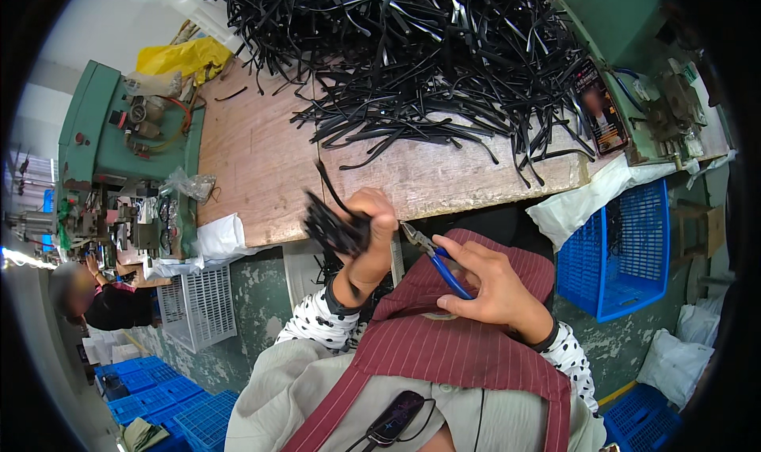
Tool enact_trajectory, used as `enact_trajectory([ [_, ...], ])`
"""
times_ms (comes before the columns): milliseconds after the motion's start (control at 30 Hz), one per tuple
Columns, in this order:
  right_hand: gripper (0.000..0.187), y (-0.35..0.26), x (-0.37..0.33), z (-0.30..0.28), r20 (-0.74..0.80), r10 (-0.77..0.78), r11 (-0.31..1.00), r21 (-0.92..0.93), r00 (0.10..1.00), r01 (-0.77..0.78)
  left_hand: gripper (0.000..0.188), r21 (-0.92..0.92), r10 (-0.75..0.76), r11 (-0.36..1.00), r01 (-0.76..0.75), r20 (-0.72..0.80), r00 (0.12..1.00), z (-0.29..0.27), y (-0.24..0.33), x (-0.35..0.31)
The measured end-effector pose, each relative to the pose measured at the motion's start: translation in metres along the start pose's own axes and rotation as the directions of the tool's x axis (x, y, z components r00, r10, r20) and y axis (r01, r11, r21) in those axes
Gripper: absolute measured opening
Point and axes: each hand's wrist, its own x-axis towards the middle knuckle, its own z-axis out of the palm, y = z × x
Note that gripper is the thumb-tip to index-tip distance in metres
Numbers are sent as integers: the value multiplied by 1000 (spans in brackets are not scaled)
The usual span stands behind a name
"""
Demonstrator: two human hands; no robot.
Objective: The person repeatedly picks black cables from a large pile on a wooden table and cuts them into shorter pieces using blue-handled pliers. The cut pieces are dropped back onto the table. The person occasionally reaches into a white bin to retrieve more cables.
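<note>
My left hand [374, 218] is closed round a bundle of thin black eyeglass temples [333, 228], just off the front edge of the table. The bundle is a little blurred, and one temple sticks up above the rest. In my right hand [495, 284] is a pair of cutting pliers [448, 272] with blue handles. Their metal jaws point up and left, close to the fingers of my left hand; I cannot tell whether they touch anything. A large heap of black temples [428, 72] covers the far part of the wooden table [254, 151].
Green machines [87, 127] flank the table at left and right. A blue crate [610, 254] stands below at right, a white crate [202, 305] at left. Yellow plastic [182, 56] lies at the back left. Another person [115, 297] sits at far left.
</note>
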Motion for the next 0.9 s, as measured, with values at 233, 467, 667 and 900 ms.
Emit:
enact_trajectory([
  [233, 76, 0, -2, 10, 7, 61, 997, 38, 998, -61, 13, -484, -581, 738, 469, -102, 808, -19, -10, -3],
  [467, 77, 3, -5, 11, 37, 82, 997, 4, 996, -82, 27, 564, -807, 522, 639, 86, 584, -160, 36, -54],
  [667, 80, 8, 0, 17, 88, 67, 998, 14, 994, -69, 66, 988, -952, -83, -127, -41, 304, -220, 64, -69],
  [900, 80, 5, -7, 10, 22, 99, 994, -50, 995, -98, 19, 805, -208, 569, -168, 339, 917, -82, -26, 86],
])
